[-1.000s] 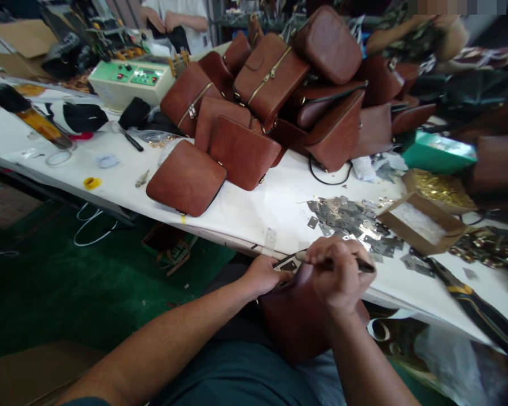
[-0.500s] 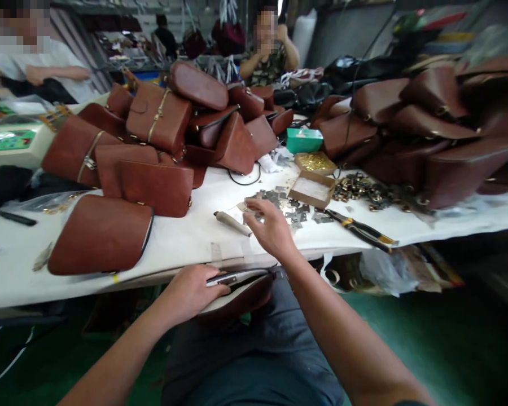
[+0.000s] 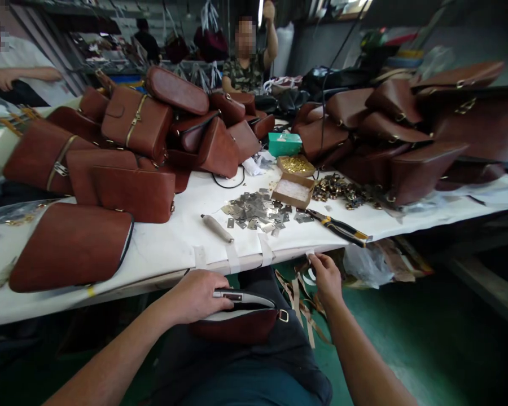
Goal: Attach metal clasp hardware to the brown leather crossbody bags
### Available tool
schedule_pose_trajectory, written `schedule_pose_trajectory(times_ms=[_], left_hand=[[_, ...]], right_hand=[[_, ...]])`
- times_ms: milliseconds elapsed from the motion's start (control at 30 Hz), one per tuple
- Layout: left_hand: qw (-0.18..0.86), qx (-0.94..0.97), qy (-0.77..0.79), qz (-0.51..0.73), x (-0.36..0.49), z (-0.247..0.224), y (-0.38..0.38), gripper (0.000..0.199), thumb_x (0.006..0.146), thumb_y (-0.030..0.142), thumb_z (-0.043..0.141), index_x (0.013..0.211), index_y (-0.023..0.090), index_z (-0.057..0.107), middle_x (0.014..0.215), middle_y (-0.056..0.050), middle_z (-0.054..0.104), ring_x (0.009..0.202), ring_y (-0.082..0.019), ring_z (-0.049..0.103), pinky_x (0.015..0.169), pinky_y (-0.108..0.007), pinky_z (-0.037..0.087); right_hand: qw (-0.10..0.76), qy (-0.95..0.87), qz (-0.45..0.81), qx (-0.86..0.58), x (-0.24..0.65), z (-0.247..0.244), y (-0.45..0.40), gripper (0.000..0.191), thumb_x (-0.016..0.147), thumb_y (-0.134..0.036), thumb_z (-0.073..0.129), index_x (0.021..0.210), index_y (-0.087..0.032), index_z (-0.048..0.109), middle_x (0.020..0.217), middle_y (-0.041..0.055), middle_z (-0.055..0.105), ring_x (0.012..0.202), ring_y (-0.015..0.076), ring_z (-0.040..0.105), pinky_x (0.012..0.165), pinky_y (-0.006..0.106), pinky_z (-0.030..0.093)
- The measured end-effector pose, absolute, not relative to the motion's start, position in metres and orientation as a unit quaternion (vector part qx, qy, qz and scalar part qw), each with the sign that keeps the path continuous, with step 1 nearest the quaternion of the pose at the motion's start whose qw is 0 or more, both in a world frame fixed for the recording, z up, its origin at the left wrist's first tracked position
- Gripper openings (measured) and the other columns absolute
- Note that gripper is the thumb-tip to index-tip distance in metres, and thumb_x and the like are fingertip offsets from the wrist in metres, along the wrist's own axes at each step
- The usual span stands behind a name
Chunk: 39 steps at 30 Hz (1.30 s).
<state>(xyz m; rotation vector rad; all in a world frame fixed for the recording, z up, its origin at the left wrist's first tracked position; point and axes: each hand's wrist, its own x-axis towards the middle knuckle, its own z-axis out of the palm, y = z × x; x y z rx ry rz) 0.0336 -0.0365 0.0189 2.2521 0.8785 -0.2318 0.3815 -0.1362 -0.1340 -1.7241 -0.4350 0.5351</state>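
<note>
A dark red-brown bag [image 3: 241, 328] lies open on my lap, its pale lining showing and a metal ring at its right end. My left hand [image 3: 203, 294] pinches the bag's upper edge at the left, beside a small slotted plate. Off to the right, my right hand [image 3: 327, 273] is at the table's front edge, fingertips together on a bit of white tape. Thin metal plates [image 3: 254, 210] lie in a loose pile on the white table, with a grey tapered tool [image 3: 217, 228] to their left and yellow-black pliers [image 3: 341, 227] to their right.
Brown bags [image 3: 133, 189] are heaped at the left and more bags [image 3: 427, 163] at the right. A cardboard box [image 3: 293, 190], a tray of gold pieces [image 3: 296, 164] and a green box [image 3: 284, 144] stand mid-table. People are across the table and at the far left.
My right hand has moved from the metal plates to the table's front edge at the right. The left hand still holds the bag. The view has shifted, and the person opposite has raised an arm.
</note>
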Motion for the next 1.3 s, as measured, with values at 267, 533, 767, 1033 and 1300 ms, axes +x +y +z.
schedule_pose_trajectory(times_ms=[267, 533, 767, 1033, 1300], left_hand=[[0.275, 0.893, 0.355, -0.045, 0.028, 0.017, -0.04, 0.019, 0.086, 0.026, 0.06, 0.103, 0.026, 0.068, 0.093, -0.001, 0.075, 0.082, -0.021, 0.068, 0.075, -0.03, 0.045], [0.279, 0.91, 0.307, 0.002, 0.025, 0.011, -0.04, 0.041, 0.093, 0.018, 0.057, 0.133, 0.025, 0.062, 0.125, -0.004, 0.075, 0.108, -0.023, 0.073, 0.096, -0.035, 0.053], [0.301, 0.906, 0.297, 0.001, 0.017, 0.012, -0.033, 0.048, 0.096, 0.023, 0.06, 0.144, 0.031, 0.063, 0.138, -0.003, 0.072, 0.119, -0.024, 0.071, 0.107, -0.036, 0.051], [0.426, 0.868, 0.255, -0.015, 0.012, 0.02, -0.01, 0.043, 0.095, 0.022, 0.058, 0.136, 0.026, 0.071, 0.129, -0.002, 0.076, 0.111, -0.02, 0.073, 0.099, -0.026, 0.049], [0.486, 0.834, 0.259, -0.024, 0.01, 0.01, -0.008, 0.043, 0.094, 0.022, 0.058, 0.135, 0.025, 0.07, 0.125, -0.001, 0.077, 0.109, -0.021, 0.071, 0.098, -0.027, 0.049]], right_hand=[[0.625, -0.167, 0.372, -0.666, 0.388, -0.13, -0.142, 0.051, 0.057, -0.059, 0.09, 0.083, -0.02, 0.068, 0.072, 0.0, 0.068, 0.064, 0.0164, 0.063, 0.058, 0.027, 0.051], [0.559, -0.18, 0.392, -0.708, 0.398, -0.116, -0.147, 0.05, 0.054, -0.055, 0.094, 0.077, -0.017, 0.071, 0.061, -0.0019, 0.063, 0.051, 0.0108, 0.053, 0.048, 0.023, 0.043], [0.501, -0.194, 0.393, -0.746, 0.408, -0.106, -0.146, 0.046, 0.063, -0.053, 0.088, 0.094, -0.02, 0.077, 0.076, 0.0066, 0.077, 0.06, 0.021, 0.066, 0.051, 0.031, 0.051], [0.389, -0.297, 0.242, -0.838, 0.36, -0.041, -0.151, 0.049, 0.07, -0.062, 0.082, 0.089, -0.016, 0.08, 0.072, 0.0063, 0.074, 0.059, 0.0185, 0.062, 0.051, 0.028, 0.043], [0.278, -0.645, 0.282, -0.653, 0.235, 0.014, -0.124, 0.025, 0.09, -0.043, 0.072, 0.077, -0.022, 0.074, 0.074, -0.0002, 0.073, 0.067, 0.0156, 0.065, 0.062, 0.025, 0.042]])
